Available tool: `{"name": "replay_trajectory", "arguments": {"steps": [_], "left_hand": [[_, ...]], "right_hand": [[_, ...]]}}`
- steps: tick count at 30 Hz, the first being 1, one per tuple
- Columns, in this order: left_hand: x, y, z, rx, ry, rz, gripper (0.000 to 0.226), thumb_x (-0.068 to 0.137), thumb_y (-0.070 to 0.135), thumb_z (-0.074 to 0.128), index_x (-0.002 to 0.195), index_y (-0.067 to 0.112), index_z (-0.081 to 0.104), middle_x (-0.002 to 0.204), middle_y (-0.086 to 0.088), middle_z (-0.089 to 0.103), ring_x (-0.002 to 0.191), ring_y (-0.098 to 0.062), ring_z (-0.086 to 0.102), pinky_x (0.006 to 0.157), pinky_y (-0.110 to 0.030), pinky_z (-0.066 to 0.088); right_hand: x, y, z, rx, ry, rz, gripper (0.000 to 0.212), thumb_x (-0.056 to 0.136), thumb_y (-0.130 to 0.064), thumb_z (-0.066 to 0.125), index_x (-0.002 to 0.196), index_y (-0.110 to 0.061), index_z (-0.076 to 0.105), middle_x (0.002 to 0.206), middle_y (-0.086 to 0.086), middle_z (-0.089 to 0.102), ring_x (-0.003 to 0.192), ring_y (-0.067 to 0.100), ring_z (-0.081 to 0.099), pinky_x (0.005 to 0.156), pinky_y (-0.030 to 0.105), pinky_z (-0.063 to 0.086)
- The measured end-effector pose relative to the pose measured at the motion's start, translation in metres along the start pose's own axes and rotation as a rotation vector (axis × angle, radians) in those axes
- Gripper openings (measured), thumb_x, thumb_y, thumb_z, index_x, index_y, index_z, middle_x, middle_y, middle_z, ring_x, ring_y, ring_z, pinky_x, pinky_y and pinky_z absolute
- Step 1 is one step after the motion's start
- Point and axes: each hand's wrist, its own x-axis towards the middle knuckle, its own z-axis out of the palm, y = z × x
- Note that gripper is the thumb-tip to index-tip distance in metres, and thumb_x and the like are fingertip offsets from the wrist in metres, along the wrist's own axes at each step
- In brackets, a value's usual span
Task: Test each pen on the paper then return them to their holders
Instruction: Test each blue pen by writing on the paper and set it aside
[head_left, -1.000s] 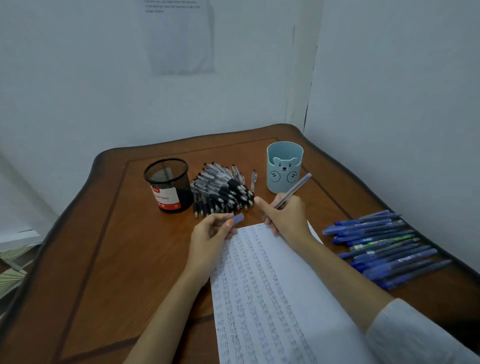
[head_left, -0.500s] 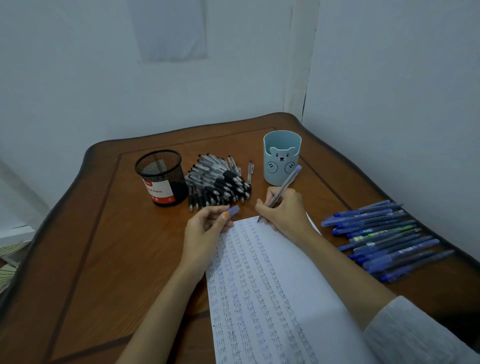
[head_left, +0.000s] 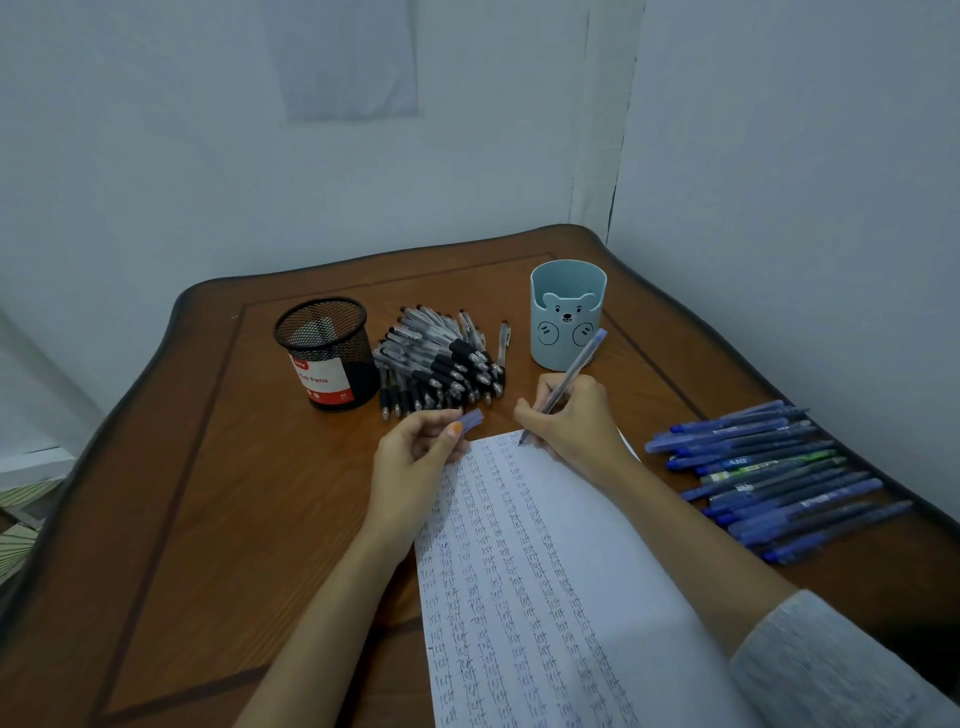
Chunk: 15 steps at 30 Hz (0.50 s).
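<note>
Right hand (head_left: 566, 421) is lowering its gripped pen (head_left: 577, 368) onto the paper's (head_left: 519, 571) far edge, starting the test; left hand (head_left: 415, 460) is pinching the cap (head_left: 471, 419).

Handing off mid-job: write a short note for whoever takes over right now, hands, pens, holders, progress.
Right hand grips a blue pen, tip at the top of the paper.
Left hand pinches a matching cap.
Black pens piled beside the mesh holder; blue pens lie at right; bear holder beyond the right hand.
Done: many rows of "test".
Left: finish testing, return all pens; none shows in either holder.
</note>
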Motion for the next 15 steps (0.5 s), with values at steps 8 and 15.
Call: {"name": "replay_trajectory", "arguments": {"steps": [8,15], "left_hand": [[0.0003,-0.0014,-0.0005,0.003,-0.002,-0.007,0.016,0.092,0.008,0.059,0.107,0.007,0.066,0.091,-0.010,0.070,0.085,-0.017,0.068,0.076,-0.019,0.054],[0.0013,-0.0018,0.0001,0.011,-0.005,-0.010,0.016,0.092,0.008,0.059,0.107,0.007,0.066,0.092,-0.010,0.070,0.086,-0.019,0.068,0.076,-0.019,0.054]], "right_hand": [[0.0004,0.0009,0.0006,-0.019,0.002,-0.004,0.031,0.082,0.002,0.067,0.061,-0.006,0.046,0.054,0.016,0.052,0.039,0.013,0.051,0.037,0.018,0.038],[0.0009,0.0023,0.0000,-0.020,0.030,-0.012,0.030,0.082,0.003,0.067,0.060,-0.006,0.047,0.054,0.016,0.053,0.037,0.011,0.052,0.036,0.019,0.038]]}}
